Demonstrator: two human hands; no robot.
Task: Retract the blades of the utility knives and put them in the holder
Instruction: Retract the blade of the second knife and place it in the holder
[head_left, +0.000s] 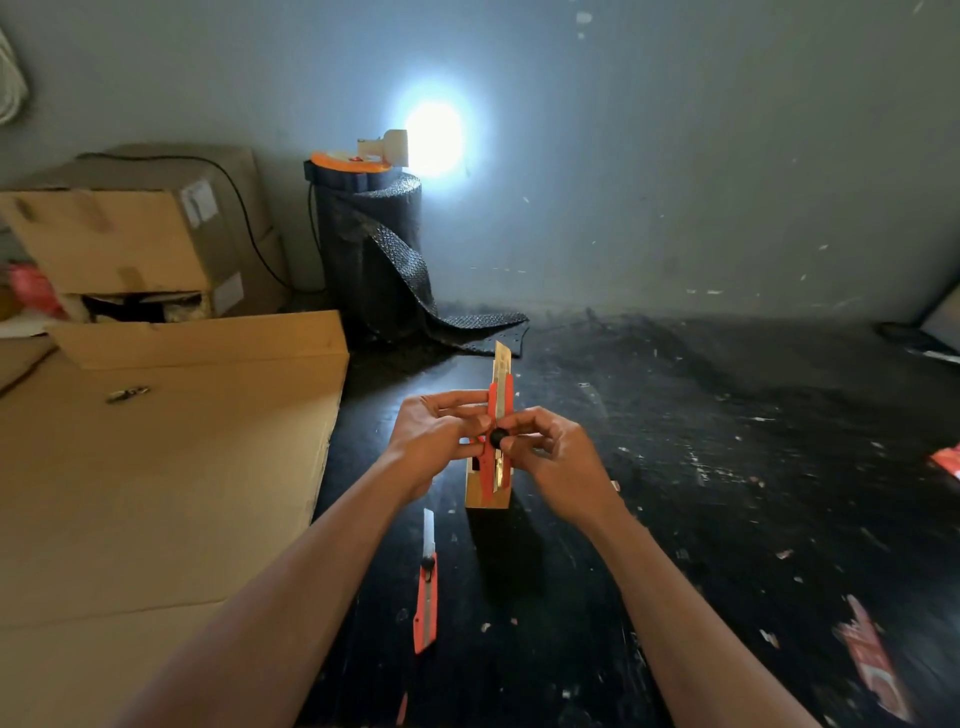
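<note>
An orange utility knife stands upright in both my hands, its blade extended and pointing away from me. My left hand grips the handle from the left. The fingers of my right hand pinch the black locking knob at the knife's middle. Just behind and below the knife stands a small tan holder on the black floor. A second orange utility knife lies on the floor nearer to me, with its blade out and pointing away.
A large flat cardboard sheet covers the left side, with cardboard boxes behind it. A black roll of matting stands by the wall with a lamp on top. Red scraps and paper bits litter the dark floor at right.
</note>
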